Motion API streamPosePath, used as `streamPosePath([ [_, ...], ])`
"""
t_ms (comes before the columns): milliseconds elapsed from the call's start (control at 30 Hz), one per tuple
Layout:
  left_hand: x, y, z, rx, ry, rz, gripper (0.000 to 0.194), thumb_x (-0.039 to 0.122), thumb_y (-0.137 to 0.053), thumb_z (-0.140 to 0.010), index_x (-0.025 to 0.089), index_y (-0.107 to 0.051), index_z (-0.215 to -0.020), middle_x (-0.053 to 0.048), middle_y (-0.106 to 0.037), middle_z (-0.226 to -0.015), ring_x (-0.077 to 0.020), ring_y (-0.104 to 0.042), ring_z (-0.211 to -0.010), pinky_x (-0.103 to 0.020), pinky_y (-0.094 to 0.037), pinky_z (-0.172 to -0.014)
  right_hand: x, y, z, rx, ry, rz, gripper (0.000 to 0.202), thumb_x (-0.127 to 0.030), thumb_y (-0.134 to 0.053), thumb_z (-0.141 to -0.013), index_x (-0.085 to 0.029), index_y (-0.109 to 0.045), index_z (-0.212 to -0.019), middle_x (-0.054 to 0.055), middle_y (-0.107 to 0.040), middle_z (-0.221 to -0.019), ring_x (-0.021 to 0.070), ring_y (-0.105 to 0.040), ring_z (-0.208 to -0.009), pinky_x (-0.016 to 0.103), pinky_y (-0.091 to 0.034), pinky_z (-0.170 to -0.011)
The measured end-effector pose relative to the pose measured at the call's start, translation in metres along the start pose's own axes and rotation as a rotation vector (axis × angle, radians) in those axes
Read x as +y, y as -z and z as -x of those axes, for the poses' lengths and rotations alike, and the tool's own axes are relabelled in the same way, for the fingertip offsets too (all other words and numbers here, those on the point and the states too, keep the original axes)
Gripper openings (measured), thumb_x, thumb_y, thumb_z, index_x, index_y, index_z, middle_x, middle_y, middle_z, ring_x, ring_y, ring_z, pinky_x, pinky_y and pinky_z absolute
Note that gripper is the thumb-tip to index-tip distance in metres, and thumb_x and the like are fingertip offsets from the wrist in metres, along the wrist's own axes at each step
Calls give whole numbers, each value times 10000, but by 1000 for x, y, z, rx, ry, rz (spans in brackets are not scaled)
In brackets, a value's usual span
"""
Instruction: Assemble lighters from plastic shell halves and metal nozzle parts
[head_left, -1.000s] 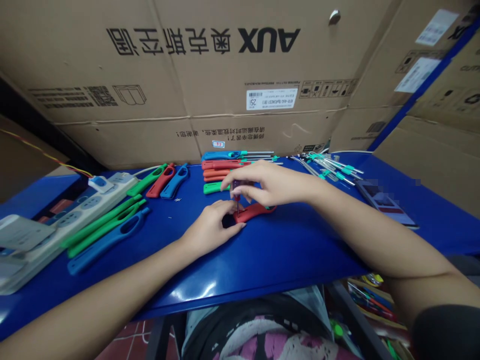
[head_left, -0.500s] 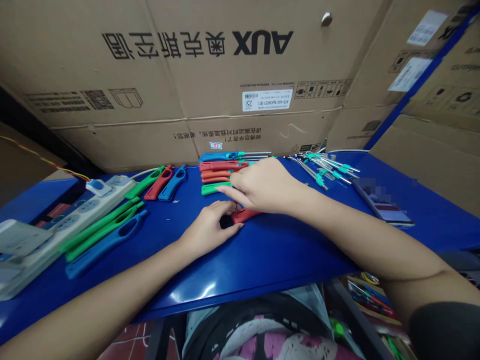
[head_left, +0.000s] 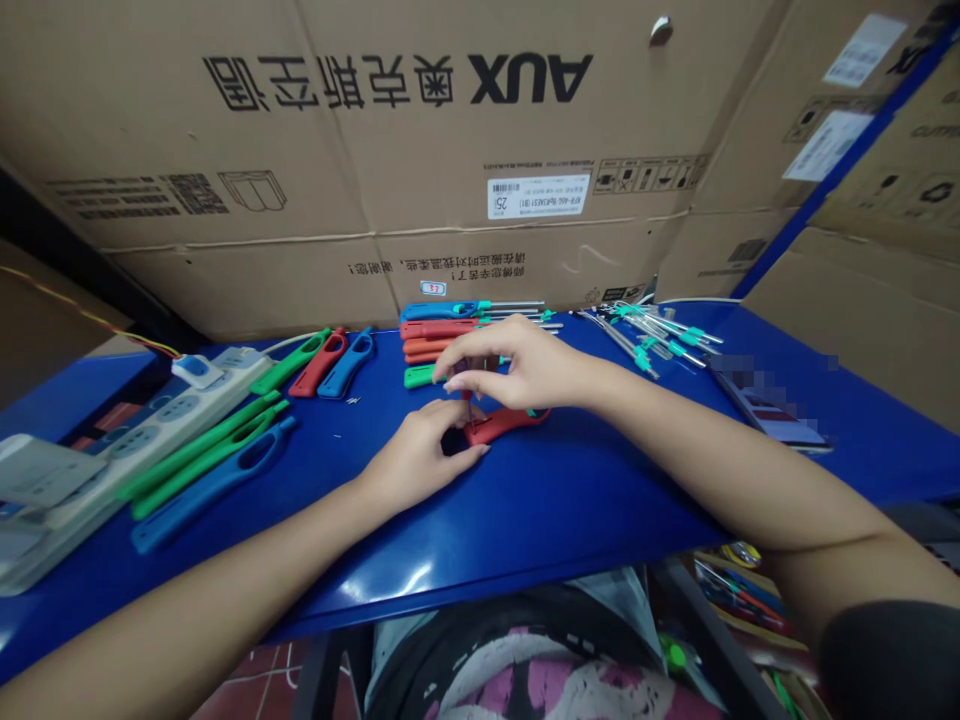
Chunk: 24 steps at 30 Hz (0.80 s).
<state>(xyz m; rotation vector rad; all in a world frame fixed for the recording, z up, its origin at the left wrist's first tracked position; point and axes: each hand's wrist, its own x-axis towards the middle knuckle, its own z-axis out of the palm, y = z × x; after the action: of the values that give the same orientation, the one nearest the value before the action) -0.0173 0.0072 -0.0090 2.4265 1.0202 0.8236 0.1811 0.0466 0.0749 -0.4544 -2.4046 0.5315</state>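
Observation:
A red lighter casing [head_left: 504, 425] lies flat on the blue table, its left end between the thumb and fingers of my left hand [head_left: 420, 450]. Above that end, my right hand [head_left: 517, 368] pinches a small upright screwdriver [head_left: 468, 398], whose thin shaft meets the casing. My right fingers hide most of its handle. Just behind my hands lie a green lighter [head_left: 418, 376], orange and red lighters [head_left: 439, 329] and a blue lighter [head_left: 435, 311], some with metal rods pointing right.
At the left stand a white power strip [head_left: 161, 425] and several green, red and blue casings [head_left: 206, 495]. Metal rods with teal parts [head_left: 660, 335] and a phone [head_left: 769, 405] lie at the right. A cardboard box [head_left: 420, 170] rises behind the table.
My right hand has lifted and loosened slightly, with its fingers now up around the screwdriver. More of the red casing shows. My left hand has hardly moved.

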Motion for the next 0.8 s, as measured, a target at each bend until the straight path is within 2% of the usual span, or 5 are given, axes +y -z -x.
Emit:
streamPosePath([
  [100, 1, 0, -1, 1, -9, 1, 160, 224, -717, -843, 176, -634, -971, -34, -715, -967, -198, -682, -897, -323, -548, -823, -3, 3, 0, -6, 56, 122, 109, -208, -629, -914, -149, -720, -898, 33, -752, -874, 128, -666, -773, 252, -476, -750],
  [267, 0, -2, -1, 27, 21, -55, 142, 216, -732, -819, 173, -668, -938, -51, -728, -946, -226, -693, -886, -347, -563, -795, -17, 3, -3, -91, 93, 355, 146, -219, -594, -949, -134, -706, -910, 63, -737, -875, 163, -656, -798, 265, -439, -720],
  [467, 1, -7, 1, 34, 36, 34, 161, 188, -672, -842, 166, -686, -1001, -79, -753, -1035, -256, -704, -971, -373, -569, -842, -44, -23, -8, -98, -178, 638, 276, -349, -566, -987, -103, -663, -906, 103, -716, -820, 212, -668, -769, 285, -340, -621],
  [633, 8, -9, 0, 57, 37, 45, 149, 165, -626, -847, 156, -667, -990, -103, -744, -1049, -269, -701, -969, -386, -562, -844, -43, -37, -7, -52, -311, 737, 435, -507, -408, -1028, -130, -623, -1006, 112, -720, -832, 225, -674, -738, 287, -298, -574],
  [800, 9, -6, 1, 53, 50, -16, 159, 215, -673, -838, 159, -660, -986, -95, -734, -991, -263, -694, -903, -385, -549, -807, -38, -12, -5, -143, -244, 471, 192, -222, -422, -1026, -133, -578, -1094, 110, -704, -1046, 177, -644, -824, 259, -377, -638],
])
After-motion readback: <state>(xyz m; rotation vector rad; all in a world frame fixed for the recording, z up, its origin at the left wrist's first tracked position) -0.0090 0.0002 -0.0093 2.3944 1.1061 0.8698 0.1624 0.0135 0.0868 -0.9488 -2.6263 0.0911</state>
